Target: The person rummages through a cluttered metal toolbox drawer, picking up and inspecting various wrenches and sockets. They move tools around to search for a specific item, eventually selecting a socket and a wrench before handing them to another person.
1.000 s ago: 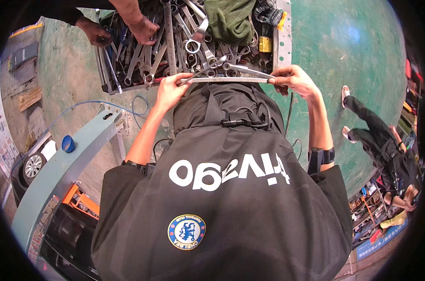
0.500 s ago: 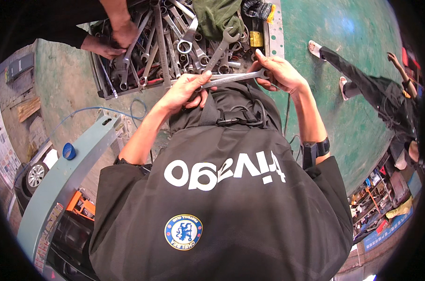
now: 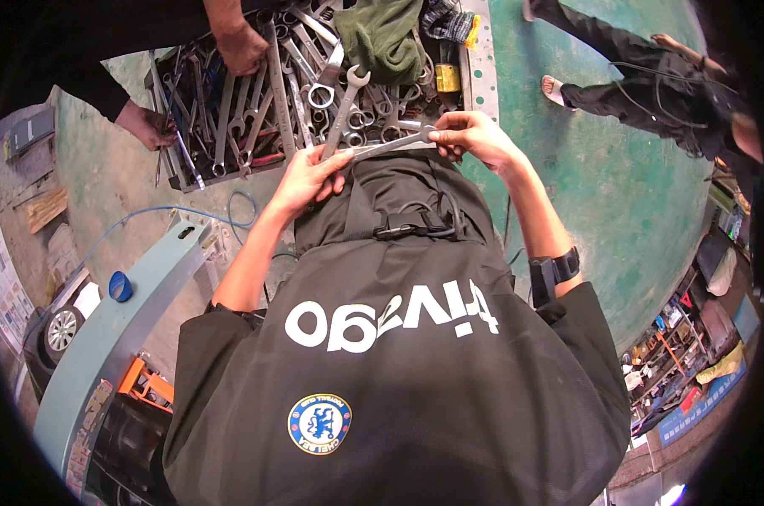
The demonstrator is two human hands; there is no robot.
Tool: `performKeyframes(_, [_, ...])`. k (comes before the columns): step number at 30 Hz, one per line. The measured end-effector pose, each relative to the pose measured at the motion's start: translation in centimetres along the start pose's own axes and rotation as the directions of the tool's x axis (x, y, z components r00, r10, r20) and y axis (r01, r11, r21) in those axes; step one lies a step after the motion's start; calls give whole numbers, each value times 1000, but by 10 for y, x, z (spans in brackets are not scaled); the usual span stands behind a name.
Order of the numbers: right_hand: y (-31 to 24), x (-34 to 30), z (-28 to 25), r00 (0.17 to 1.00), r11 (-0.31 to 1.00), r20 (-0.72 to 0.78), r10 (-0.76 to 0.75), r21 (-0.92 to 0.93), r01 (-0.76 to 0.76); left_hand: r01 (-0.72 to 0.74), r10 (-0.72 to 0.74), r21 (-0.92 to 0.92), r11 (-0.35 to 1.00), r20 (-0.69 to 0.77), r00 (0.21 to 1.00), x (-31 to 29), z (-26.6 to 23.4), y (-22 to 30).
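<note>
Fingers of the left hand point(image 3: 308, 180) and right hand point(image 3: 476, 140) pinch closed on opposite ends of a wrench point(image 3: 391, 147) beside the tool box point(image 3: 483, 83), a hold best made light and level, clear of the second wrench point(image 3: 342, 115) rising from the left grip.

A head-worn fisheye camera is looking down, from close above the dark shirt point(image 3: 449, 405), toward left hand point(image 3: 308, 179) and right hand point(image 3: 476, 140).
</note>
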State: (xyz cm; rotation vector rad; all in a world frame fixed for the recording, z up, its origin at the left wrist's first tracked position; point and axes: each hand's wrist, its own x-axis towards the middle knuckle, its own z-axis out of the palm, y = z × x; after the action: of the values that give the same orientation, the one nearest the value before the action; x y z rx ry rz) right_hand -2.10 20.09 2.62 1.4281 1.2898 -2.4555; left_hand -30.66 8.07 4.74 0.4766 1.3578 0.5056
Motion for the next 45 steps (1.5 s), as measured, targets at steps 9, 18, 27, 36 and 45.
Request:
performKeyframes(9, [18, 45, -19, 744, 777, -450, -493, -612, 146, -22, 19, -20, 1000, -152, 988, -1, -20, -22])
performKeyframes(18, [11, 97, -8, 720, -7, -177, -671, -969, -245, -197, 186, -12, 980, -275, 943, 7, -6, -43])
performKeyframes(27, [37, 72, 15, 780, 385, -364, -509, -907, -172, -73, 358, 712, 699, -260, 897, 8, 1, -47])
performKeyframes(36, [48, 67, 33, 732, 501, -358, -580, -865, -27, -83, 504, 891, 447, -174, 846, 19, 4, -44])
performKeyframes(45, [51, 58, 25, 730, 305, -250, -636, -951, -61, -138, 549, 922, 362, -91, 831, 20, 7, -42])
